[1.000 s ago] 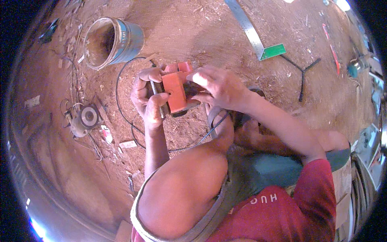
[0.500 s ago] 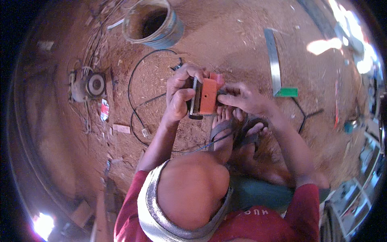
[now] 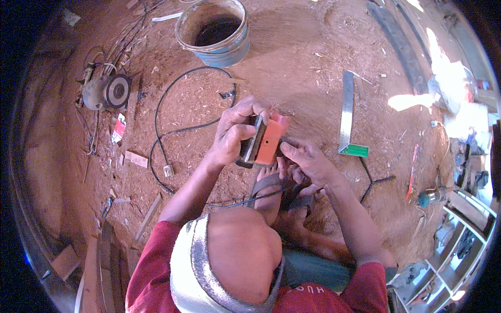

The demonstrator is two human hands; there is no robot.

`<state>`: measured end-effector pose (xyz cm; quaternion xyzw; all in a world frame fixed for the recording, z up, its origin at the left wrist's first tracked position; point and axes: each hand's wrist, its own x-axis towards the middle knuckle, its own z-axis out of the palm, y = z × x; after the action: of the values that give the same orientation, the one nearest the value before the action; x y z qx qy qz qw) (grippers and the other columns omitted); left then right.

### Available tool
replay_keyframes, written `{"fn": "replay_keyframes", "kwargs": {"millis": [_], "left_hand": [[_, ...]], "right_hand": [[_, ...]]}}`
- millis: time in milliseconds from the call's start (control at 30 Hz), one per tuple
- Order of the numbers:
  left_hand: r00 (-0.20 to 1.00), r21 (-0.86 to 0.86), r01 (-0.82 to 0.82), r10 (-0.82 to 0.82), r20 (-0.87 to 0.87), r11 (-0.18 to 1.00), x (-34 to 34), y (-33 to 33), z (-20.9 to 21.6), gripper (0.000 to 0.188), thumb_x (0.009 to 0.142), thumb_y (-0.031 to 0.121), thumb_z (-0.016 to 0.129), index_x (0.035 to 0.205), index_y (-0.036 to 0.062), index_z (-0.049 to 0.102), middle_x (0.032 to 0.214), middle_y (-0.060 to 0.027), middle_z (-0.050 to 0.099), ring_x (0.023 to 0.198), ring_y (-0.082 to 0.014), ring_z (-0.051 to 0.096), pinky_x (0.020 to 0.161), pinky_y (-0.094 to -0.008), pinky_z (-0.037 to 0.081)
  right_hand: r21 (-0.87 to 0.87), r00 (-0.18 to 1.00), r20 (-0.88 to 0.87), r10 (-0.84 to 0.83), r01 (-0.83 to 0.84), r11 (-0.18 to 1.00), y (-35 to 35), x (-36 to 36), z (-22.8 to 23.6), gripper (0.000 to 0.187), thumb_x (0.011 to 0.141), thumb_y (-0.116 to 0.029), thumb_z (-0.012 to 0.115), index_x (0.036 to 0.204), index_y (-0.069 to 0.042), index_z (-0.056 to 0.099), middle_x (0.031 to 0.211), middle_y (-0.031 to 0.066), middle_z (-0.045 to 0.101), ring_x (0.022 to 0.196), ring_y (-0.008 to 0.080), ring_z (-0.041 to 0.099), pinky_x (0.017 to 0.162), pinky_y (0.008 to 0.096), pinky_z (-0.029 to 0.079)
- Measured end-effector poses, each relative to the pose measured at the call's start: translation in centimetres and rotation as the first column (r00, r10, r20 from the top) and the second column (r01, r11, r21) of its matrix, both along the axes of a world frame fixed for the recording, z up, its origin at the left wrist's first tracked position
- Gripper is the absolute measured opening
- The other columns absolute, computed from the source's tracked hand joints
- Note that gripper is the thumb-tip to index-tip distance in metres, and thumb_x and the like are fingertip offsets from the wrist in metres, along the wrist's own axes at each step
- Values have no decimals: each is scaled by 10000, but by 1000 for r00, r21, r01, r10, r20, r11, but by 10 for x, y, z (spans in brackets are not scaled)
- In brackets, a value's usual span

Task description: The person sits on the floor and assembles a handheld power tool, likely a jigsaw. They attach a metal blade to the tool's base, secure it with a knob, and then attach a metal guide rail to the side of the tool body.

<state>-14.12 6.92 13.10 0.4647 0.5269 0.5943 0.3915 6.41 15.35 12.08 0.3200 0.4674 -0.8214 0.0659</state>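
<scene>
The left hand [image 3: 235, 133], closed on the orange-and-black boxy tool [image 3: 269, 142], should best hold it steady for the half-curled right hand [image 3: 308, 160] beside it, whose grip I cannot tell.

The left hand [image 3: 233, 136] covers one end of the orange tool [image 3: 270, 141], and the right hand [image 3: 313, 160] hides the other — its grip there is unclear. The left forearm [image 3: 192, 192] hides part of the black cord [image 3: 182, 129]. The bucket [image 3: 224, 55] is too dark inside to read, the red shirt [image 3: 151, 266] runs off the lower edge — and items on the shelf [image 3: 466, 213] are too small to tell.
</scene>
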Motion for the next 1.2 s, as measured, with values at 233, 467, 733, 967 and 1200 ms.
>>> {"fn": "replay_keyframes", "kwargs": {"millis": [233,467,733,967,1200], "left_hand": [[996,44,-24,20,86,999,6,-2,-2,349,691,333,531,839,20,574,898,-110,573,888,-225,545,817,-342,416],[998,15,-1,0,62,1000,4,-4,3,294,714,292,554,843,28,565,889,-101,564,883,-218,544,826,-336,413],[997,25,-22,20,68,999,4,-4,1,262,705,250,536,823,20,579,901,-117,591,891,-228,561,842,-348,427],[1000,-14,6,-5,21,1000,2,-6,-1,308,715,320,502,818,40,577,927,-117,596,910,-240,555,921,-385,412],[995,41,-24,20,95,999,3,-10,2,225,705,215,556,803,15,585,859,-96,581,880,-224,557,835,-350,432]], "right_hand": [[13,999,-1,-32,32,999,1,3,0,341,949,-372,606,1062,-51,599,792,13,622,652,113,610,552,242,461],[993,986,-120,119,116,35,-12,5,-23,464,785,-305,788,1125,-58,593,872,84,634,767,237,640,653,373,520],[632,989,-145,-1,93,769,-1,4,-4,457,811,-294,775,1136,-26,596,889,82,649,788,184,653,692,339,527],[333,988,-144,50,1,943,6,0,-12,415,834,-230,750,1112,20,569,926,59,645,774,124,637,699,286,526],[971,989,-109,99,84,226,-17,-4,0,436,723,-187,812,1048,-67,548,909,103,607,814,226,651,671,354,537]]}}
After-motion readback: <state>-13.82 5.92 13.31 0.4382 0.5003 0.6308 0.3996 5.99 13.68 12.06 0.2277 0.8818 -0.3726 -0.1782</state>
